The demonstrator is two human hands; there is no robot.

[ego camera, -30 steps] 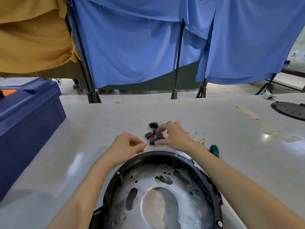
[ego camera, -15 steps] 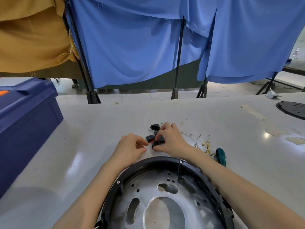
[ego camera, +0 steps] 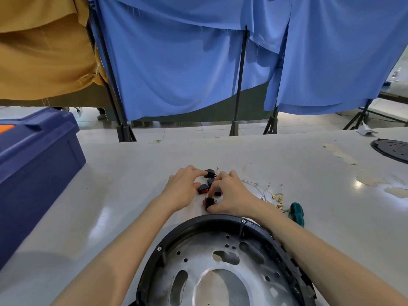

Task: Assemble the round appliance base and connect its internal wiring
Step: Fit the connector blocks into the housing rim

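The round appliance base point(ego camera: 229, 261), a black plastic ring around a perforated metal plate, lies at the table's near edge between my forearms. Just beyond it sits a small cluster of black and red rocker switches point(ego camera: 203, 188). My right hand point(ego camera: 229, 193) pinches one red-faced switch point(ego camera: 208, 203) between thumb and fingers, close to the base's rim. My left hand point(ego camera: 184, 186) reaches over the cluster, and its fingertips touch a black part point(ego camera: 210, 173) at the far side. Thin wires with brass terminals point(ego camera: 276, 196) lie to the right of my right hand.
A green-handled screwdriver point(ego camera: 297, 214) lies right of the wires. A dark blue crate point(ego camera: 37, 164) stands at the left. A black round cover point(ego camera: 391, 149) rests at the far right. Blue and mustard curtains on black stands hang behind the white table point(ego camera: 132, 173).
My left hand has stretched forward from a loose fist to the far black part. My right hand has drawn one red switch back toward the base.
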